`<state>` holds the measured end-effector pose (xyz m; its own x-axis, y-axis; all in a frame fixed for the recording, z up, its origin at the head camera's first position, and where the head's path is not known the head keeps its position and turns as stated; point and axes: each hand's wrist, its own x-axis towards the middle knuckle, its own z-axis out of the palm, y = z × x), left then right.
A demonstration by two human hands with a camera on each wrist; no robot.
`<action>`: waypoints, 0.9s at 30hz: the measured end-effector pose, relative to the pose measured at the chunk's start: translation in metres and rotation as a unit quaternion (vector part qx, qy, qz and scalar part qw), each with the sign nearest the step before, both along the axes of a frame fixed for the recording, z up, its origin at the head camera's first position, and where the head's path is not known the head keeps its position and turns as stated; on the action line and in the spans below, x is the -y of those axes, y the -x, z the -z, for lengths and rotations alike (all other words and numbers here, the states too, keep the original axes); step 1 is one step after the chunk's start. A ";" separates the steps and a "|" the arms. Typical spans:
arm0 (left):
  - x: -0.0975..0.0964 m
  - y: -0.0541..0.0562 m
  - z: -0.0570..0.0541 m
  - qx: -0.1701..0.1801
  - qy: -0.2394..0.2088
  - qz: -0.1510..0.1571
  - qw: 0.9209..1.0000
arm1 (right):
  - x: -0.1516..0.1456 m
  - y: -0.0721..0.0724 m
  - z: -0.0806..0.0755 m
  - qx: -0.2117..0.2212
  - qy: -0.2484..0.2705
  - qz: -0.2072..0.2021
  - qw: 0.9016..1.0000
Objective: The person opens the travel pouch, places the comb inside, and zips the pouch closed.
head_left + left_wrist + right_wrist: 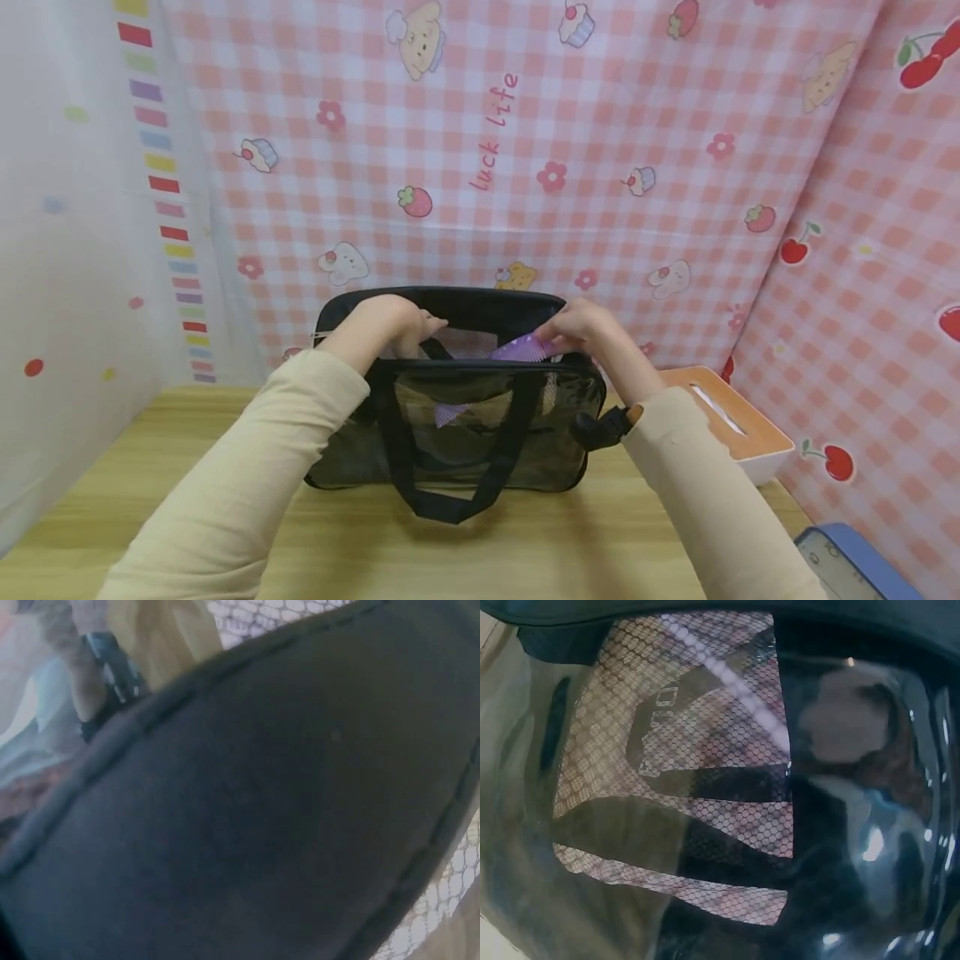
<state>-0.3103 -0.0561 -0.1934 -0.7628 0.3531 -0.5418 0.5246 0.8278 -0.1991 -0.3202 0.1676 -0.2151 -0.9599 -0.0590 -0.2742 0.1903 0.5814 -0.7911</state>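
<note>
Left hand (408,323) and right hand (581,323) both dip into the mouth of a black-trimmed, see-through bag (450,457), which stands at the centre of the head frame, gaping upward. Right of centre, an orange-topped box (753,425) sits just beyond the right sleeve (697,475); that forearm would do well to steer clear of it. Down the bag's front hangs the black front handle (453,508), best left there so that it cannot fold into the mouth. Mesh lining (727,742) shows through the clear panel in the right wrist view (a likely snag for fine teeth, I'd say). Smallest of all, a purple comb (521,347) lies slantwise in the right half of the mouth, teeth toward the front rim. The right hand pinches it near its upper right end, the grip narrow. At the left half of the mouth, the left hand's fingers are partly hidden, so I cannot tell how wide they are or whether they hold anything. Good handling here, as I judge it, means the left hand holding the rims apart while the right guides the comb by its end, teeth off the mesh.
</note>
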 end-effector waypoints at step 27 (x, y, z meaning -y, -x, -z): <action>0.007 -0.001 0.000 -0.012 -0.103 0.002 0.995 | 0.009 -0.010 0.005 -0.058 -0.031 -0.082 0.994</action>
<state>-0.3094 -0.0634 -0.1936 -0.7727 0.4579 -0.4397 0.5250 0.8503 -0.0370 -0.3097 0.1588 -0.2201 -0.9642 -0.2033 -0.1701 -0.0012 0.6449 -0.7643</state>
